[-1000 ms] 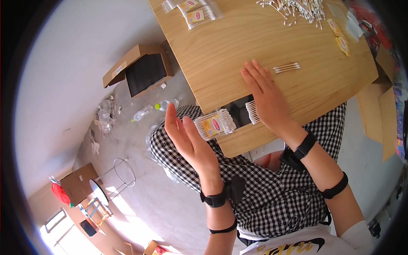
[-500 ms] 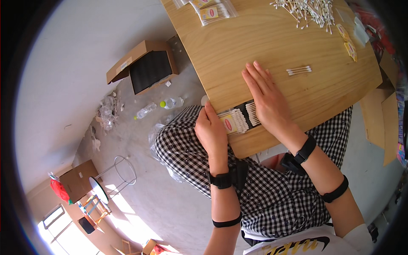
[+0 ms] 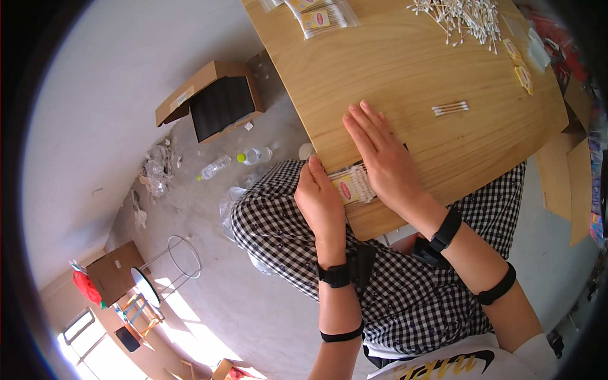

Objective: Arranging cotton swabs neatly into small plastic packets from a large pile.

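The small clear packet of cotton swabs (image 3: pixel 351 185) lies flat at the near left edge of the wooden table (image 3: pixel 405 69), just above my lap, its white tips showing toward the right and a yellow label with a red mark near its middle. My left hand (image 3: pixel 320 202) is at the packet's left end, fingers curled loosely with the thumb side against the table edge; it touches the packet there, though I cannot tell whether it actually grips it. My right hand (image 3: pixel 383 161) lies flat and fully spread, palm down, over the packet's right end and the table beyond it, fingers stretched toward the far side and holding nothing. Both my forearms carry black bands at the wrist and higher up. A little to the right of my right hand, well clear of it, a few loose swabs (image 3: pixel 450 108) lie side by side on the bare wood. At the far right of the table is a scattered heap of swabs (image 3: pixel 459 16), with small yellow labels (image 3: pixel 519 63) beside it, and at the far left edge several filled packets (image 3: pixel 320 16) lie together. On the floor to the left, an open cardboard box (image 3: pixel 212 101) with a dark inside stands near two plastic bottles (image 3: pixel 237 161) and some crumpled plastic wrap (image 3: pixel 155 171).
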Motion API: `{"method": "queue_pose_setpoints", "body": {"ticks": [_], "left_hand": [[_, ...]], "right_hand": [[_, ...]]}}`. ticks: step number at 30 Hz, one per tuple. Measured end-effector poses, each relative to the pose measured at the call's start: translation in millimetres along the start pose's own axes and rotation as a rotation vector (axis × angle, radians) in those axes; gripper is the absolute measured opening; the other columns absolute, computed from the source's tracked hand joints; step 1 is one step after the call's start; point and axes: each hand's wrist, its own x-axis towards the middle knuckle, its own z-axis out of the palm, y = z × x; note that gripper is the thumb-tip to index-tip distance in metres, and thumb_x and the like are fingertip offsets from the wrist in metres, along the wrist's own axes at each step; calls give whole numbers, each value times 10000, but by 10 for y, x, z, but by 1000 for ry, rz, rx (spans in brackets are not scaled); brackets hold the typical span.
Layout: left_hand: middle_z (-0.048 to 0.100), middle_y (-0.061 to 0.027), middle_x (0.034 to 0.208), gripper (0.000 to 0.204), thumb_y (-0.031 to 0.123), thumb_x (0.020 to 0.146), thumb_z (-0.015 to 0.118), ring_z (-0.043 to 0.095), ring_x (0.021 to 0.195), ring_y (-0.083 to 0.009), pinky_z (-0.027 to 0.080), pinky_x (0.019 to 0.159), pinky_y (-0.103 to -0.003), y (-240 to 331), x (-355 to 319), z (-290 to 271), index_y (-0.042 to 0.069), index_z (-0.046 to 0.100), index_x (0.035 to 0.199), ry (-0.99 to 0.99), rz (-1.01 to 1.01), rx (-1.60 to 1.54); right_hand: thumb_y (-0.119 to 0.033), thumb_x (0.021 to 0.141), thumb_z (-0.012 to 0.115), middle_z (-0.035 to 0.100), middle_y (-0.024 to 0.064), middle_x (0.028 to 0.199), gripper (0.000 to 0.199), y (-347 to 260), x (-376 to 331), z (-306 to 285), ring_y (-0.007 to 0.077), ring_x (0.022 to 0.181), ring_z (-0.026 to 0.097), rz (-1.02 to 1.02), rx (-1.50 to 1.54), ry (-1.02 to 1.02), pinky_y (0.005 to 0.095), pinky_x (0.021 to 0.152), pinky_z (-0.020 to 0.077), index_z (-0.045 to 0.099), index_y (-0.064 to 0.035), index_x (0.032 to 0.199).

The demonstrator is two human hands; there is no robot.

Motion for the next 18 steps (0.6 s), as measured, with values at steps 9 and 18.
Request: {"method": "queue_pose_setpoints", "body": {"ticks": [9, 18], "left_hand": [[582, -201, 667, 392, 250, 1005, 444, 485, 546, -271, 403, 538, -379, 119, -26, -11, -57, 582, 804, 31, -35, 148], [590, -189, 665, 337, 256, 969, 483, 541, 575, -293, 426, 551, -381, -3, -32, -12, -30, 578, 818, 12, 117, 176]], "right_hand": [[-183, 940, 519, 384, 209, 1434, 560, -128, 0, 48, 349, 1357, 342, 52, 347, 79, 450, 1113, 309, 310, 38, 1410], [-305, 971, 489, 406, 226, 1415, 594, -354, 24, 115, 357, 1327, 386, 104, 823, 40, 425, 1112, 304, 294, 32, 1420]]}}
